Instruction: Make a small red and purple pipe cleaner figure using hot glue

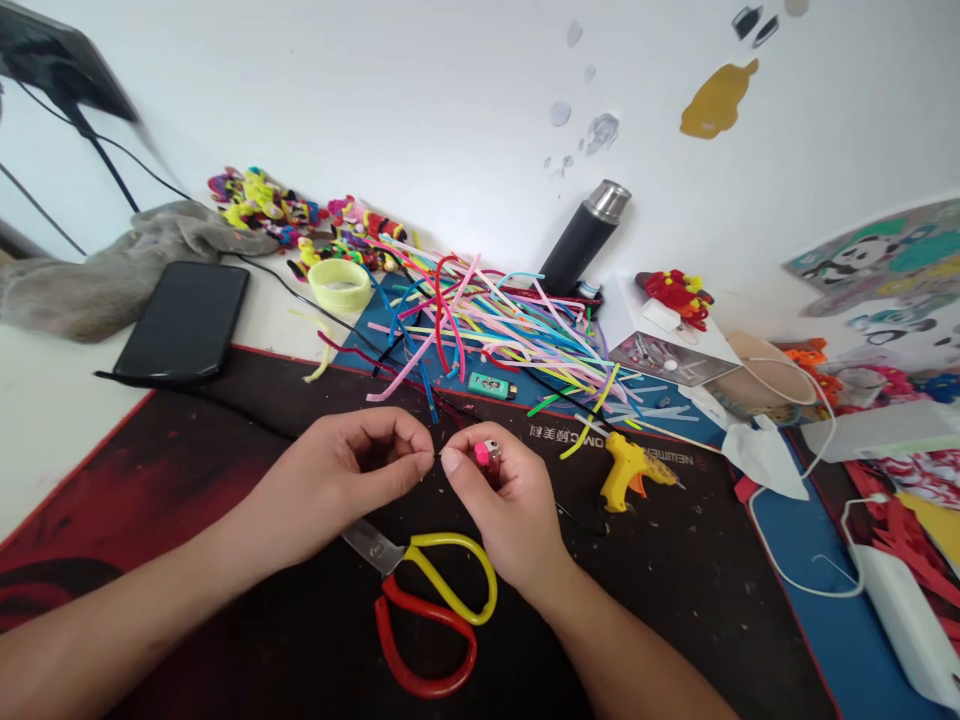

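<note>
My left hand (364, 465) is closed, its thumb and forefinger pinched together on something too small to make out. Its fingertips almost meet those of my right hand (506, 500), a thin dark sliver showing between them. Curled in the right fingers is what looks like a lighter (487, 455), with a pink button and metal top; its body is hidden. Below the hands lie scissors (442, 585) with one yellow and one red handle, the blades partly under my left hand. Beyond the fingers is a heap of colourful pipe cleaners (510, 330).
A yellow glue gun (634, 475) lies right of my hands. Behind the pipe cleaners stands a black thermos (581, 240). A turquoise lighter-like item (491, 386), a yellow tape roll (340, 290), a black tablet (184, 320) and a white power strip (911, 625) lie around the mat.
</note>
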The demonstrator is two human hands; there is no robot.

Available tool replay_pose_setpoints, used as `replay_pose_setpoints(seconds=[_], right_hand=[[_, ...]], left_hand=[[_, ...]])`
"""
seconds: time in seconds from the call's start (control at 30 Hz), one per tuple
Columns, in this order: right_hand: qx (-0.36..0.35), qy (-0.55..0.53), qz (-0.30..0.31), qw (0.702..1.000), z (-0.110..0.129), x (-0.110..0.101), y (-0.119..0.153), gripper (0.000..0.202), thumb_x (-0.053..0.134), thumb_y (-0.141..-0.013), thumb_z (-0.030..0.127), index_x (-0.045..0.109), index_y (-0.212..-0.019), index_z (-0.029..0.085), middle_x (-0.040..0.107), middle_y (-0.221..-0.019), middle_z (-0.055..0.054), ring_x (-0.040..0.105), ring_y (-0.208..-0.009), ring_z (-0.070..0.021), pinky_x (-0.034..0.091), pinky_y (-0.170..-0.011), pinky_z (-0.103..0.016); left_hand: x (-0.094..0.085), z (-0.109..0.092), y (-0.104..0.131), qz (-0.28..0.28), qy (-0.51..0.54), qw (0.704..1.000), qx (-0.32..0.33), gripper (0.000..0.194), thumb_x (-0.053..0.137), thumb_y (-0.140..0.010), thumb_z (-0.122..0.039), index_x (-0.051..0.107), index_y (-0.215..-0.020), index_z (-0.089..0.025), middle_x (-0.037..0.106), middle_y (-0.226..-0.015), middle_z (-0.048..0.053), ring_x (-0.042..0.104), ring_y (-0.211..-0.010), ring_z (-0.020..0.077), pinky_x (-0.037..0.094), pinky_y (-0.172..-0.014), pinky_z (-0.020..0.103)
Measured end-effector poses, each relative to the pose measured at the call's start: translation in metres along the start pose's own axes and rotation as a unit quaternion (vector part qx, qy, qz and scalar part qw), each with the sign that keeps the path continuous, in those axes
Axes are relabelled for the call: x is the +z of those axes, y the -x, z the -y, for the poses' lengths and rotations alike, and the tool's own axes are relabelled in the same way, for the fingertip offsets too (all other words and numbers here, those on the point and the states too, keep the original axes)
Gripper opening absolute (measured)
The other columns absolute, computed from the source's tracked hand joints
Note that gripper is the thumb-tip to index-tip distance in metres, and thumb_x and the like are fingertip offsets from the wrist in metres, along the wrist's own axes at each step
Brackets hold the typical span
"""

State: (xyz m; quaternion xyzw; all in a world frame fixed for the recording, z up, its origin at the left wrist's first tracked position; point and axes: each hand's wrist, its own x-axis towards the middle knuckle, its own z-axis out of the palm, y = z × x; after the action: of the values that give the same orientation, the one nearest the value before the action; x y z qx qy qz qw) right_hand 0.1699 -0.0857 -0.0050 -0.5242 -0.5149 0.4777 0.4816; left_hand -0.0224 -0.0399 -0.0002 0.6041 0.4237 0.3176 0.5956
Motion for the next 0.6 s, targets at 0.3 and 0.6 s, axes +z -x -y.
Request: replay_pose_setpoints(seconds=[0.3, 0.6], right_hand=[[0.004, -0.014, -0.004, 1.0, -0.001, -0.0006, 0.0005, 0.013, 0.071, -0.097, 0.033, 0.071, -0.092, 0.022, 0.044, -0.062, 0.008, 0.036, -0.054, -0.011, 0.036, -0.055, -0.027], [-0.022, 0.027, 0.005, 0.999, 0.0001, -0.0022, 0.0004, 0.012, 0.072, -0.097, 0.032, 0.071, -0.091, 0.022, 0.063, -0.075, 0.001, 0.053, -0.064, -0.0139, 0.045, -0.059, -0.026]], left_hand=[[0.0006, -0.0014, 0.0005, -0.01, 0.004, 1.0, -0.003, 0.017, 0.08, -0.086, -0.038, 0.077, -0.081, -0.022, 0.07, -0.075, -0.001, 0.06, -0.07, 0.0163, 0.049, -0.066, 0.026], [-0.0006, -0.0014, -0.0012, -0.01, 0.001, 1.0, -0.002, 0.019, 0.082, -0.086, -0.04, 0.078, -0.082, -0.021, 0.07, -0.075, -0.001, 0.06, -0.071, 0.0165, 0.05, -0.066, 0.027]])
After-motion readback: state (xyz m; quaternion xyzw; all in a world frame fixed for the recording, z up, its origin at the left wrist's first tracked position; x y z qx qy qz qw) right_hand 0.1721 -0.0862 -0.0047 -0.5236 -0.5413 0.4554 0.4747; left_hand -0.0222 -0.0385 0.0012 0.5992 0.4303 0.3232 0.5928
